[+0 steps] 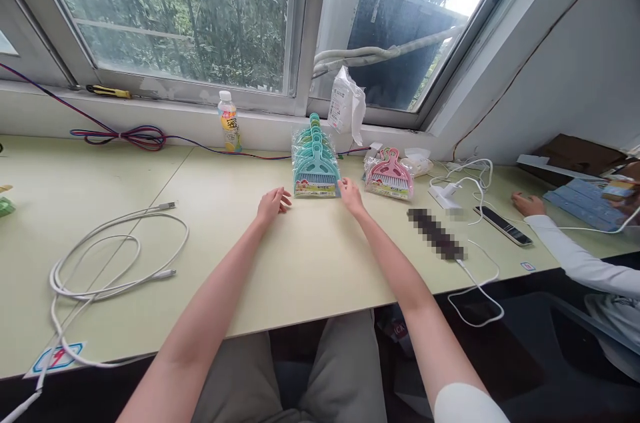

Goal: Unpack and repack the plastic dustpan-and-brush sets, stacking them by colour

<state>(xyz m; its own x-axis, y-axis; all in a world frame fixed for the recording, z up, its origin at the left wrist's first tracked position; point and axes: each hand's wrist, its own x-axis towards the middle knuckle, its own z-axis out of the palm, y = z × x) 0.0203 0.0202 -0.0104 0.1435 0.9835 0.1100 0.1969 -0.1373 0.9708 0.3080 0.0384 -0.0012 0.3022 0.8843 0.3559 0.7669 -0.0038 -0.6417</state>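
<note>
A row of teal mini dustpan and brush sets (317, 169) in clear wrapping stands near the window, one behind another, with the handles up. To its left, my left hand (273, 203) rests by the tabletop with fingers loosely bent and apart, holding nothing. At the row's lower right edge is my right hand (351, 195), its fingertips touching or very near the front package. Its fingers are partly spread and do not close round the package. A smaller group of pink dustpan and brush sets (390, 176) stands just right of that hand.
A drink bottle (230, 123) and a bundled cable (123, 136) lie along the back; a white plastic bag (346, 105) is by the window. A coiled white cable (117, 256) covers the left. Rightward are a power strip (445, 197), phone (503, 225) and another person's arm (565, 243).
</note>
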